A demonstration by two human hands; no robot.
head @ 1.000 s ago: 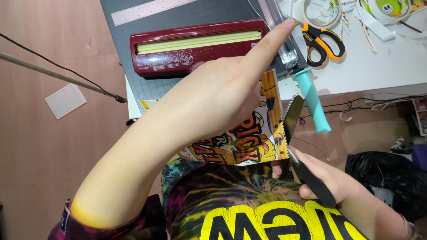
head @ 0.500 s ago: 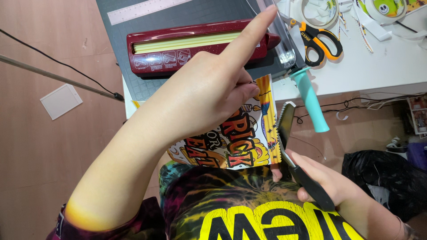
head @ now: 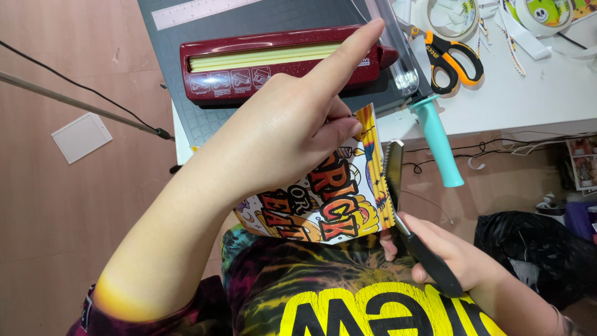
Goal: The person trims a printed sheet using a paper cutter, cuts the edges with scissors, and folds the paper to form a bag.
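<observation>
Two hands are busy below the table's (head: 559, 93) near edge: my left hand (head: 286, 143) pinches the printed sheet (head: 329, 205), forefinger out. My right hand (head: 454, 255), closed on the zigzag scissors (head: 398, 193), is trimming its right edge, I judge; next, advance the blades steadily.

On my white table (head: 547, 93) lies a dark cutting mat (head: 273, 18) w/ a pale ruler (head: 199, 11) at its top edge, and on the mat sits a dark red machine (head: 273, 62) w/ a yellowish strip along its slot. Just right of it I see a clear trimmer rail (head: 398, 56) w/ a teal handle (head: 438, 149) hanging over the table edge, orange-black scissors (head: 451, 56), and tape rolls (head: 454, 15) at the top. On the wood floor (head: 56, 218) there is a white card (head: 82, 137) left, black cables (head: 81, 93), and a black bag (head: 535, 249) at right.
</observation>
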